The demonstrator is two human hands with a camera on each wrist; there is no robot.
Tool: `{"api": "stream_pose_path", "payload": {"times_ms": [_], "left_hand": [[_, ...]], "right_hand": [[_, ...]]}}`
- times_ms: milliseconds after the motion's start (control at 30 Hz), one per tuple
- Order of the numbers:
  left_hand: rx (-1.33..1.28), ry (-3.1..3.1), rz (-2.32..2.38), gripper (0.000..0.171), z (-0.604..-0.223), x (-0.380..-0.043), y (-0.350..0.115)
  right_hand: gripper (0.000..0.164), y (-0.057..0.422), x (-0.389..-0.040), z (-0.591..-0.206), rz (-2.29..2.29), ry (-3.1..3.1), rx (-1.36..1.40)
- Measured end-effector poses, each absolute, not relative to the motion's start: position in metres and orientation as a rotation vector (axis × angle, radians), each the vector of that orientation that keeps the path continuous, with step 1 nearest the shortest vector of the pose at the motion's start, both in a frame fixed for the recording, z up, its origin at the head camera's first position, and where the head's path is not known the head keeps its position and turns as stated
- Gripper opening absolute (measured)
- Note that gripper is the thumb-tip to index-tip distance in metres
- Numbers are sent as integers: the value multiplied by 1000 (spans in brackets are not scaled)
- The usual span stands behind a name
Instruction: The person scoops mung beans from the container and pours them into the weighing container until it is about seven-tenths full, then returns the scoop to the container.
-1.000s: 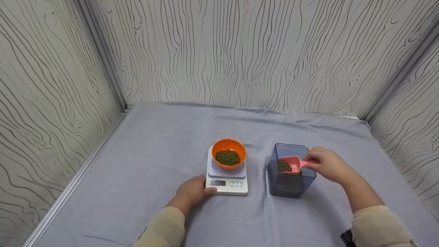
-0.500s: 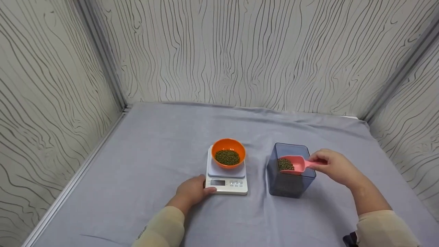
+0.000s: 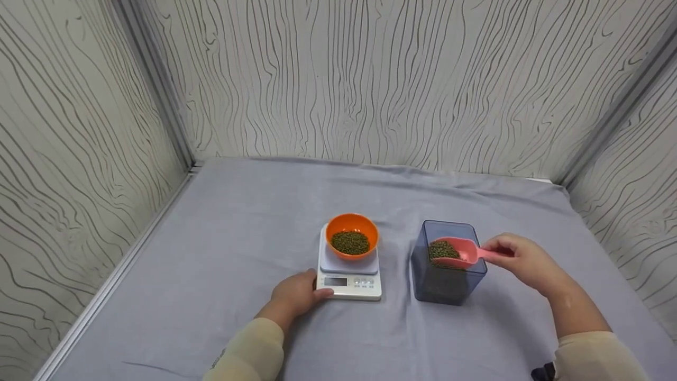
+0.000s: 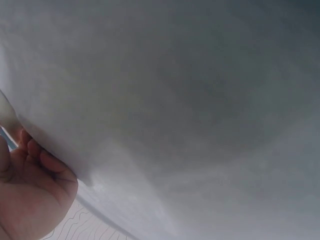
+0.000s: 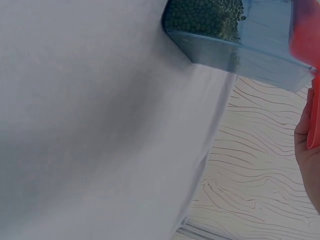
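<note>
In the head view my right hand (image 3: 523, 262) pinches the handle of a pink scoop (image 3: 468, 250). The scoop's bowl, with green mung beans (image 3: 444, 251) in it, is at the mouth of a translucent blue container (image 3: 447, 288). More beans lie inside the container in the right wrist view. My left hand (image 3: 296, 293) grips the left front corner of a white kitchen scale (image 3: 349, 291), thumb on top; its fingers are partly hidden. On the scale's platform stands an orange bowl (image 3: 353, 221) holding green beans. The display is too small to read.
A grey cloth (image 3: 254, 211) covers the table. Wood-patterned panels (image 3: 349, 79) rise at the back and both sides, with metal rails at the corners. The container stands to the right of the scale, with a gap of cloth between them.
My right hand has moved a little right and toward me with the scoop, which now shows more beans in its bowl. The left hand, scale and orange bowl have stayed put.
</note>
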State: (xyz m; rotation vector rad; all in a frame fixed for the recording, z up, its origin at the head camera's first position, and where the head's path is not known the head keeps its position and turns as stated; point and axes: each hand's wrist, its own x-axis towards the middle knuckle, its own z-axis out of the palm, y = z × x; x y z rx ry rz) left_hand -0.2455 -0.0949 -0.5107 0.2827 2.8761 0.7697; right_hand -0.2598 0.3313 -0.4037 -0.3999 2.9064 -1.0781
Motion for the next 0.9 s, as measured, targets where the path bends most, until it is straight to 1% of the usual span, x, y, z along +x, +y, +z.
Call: {"api": "stream_pose_path", "payload": {"times_ms": [333, 600, 900], "left_hand": [[297, 2883, 759, 49, -513, -247, -95], [287, 2865, 793, 51, -513, -248, -96], [275, 2861, 789, 55, -513, -247, -95]], "right_hand": [[29, 338, -253, -417, -1229, 2869, -352], [29, 338, -254, -429, -1399, 2828, -320], [30, 338, -252, -435, -1486, 2789, -310]]}}
